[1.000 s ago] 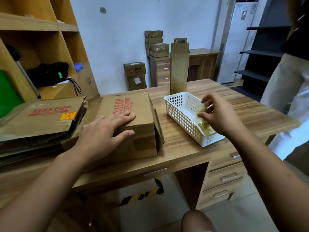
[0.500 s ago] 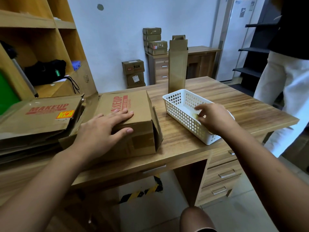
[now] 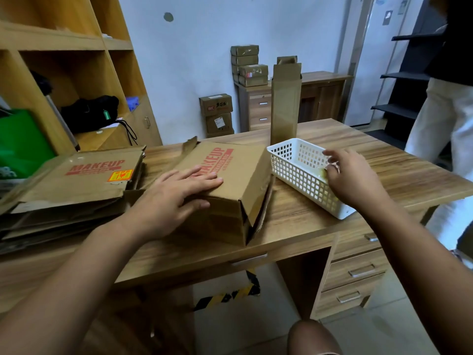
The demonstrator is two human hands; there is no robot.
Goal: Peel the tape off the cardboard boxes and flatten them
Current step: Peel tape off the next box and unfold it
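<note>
A brown cardboard box (image 3: 245, 172) printed "MAKEUP" in red lies on the wooden desk (image 3: 399, 175), its right end flaps hanging open. My left hand (image 3: 174, 201) rests flat on top of it, fingers spread, pressing and not gripping. My right hand (image 3: 353, 180) hovers over the near end of a white plastic basket (image 3: 294, 165), fingers apart. A yellowish scrap of tape (image 3: 321, 172) shows inside the basket at my fingertips; I cannot tell whether it still touches them. A stack of flattened boxes (image 3: 76, 185) lies to the left.
A tall narrow cardboard box (image 3: 285, 103) stands upright behind the basket. Another person (image 3: 442, 119) stands at the desk's right side. A wooden shelf unit (image 3: 64, 73) is at the left, desk drawers (image 3: 358, 272) at lower right, and more boxes (image 3: 217, 111) by the far wall.
My right hand has lifted slightly out of the basket and its fingers have spread apart. My left hand has stayed flat on the box. The person at right has shifted.
</note>
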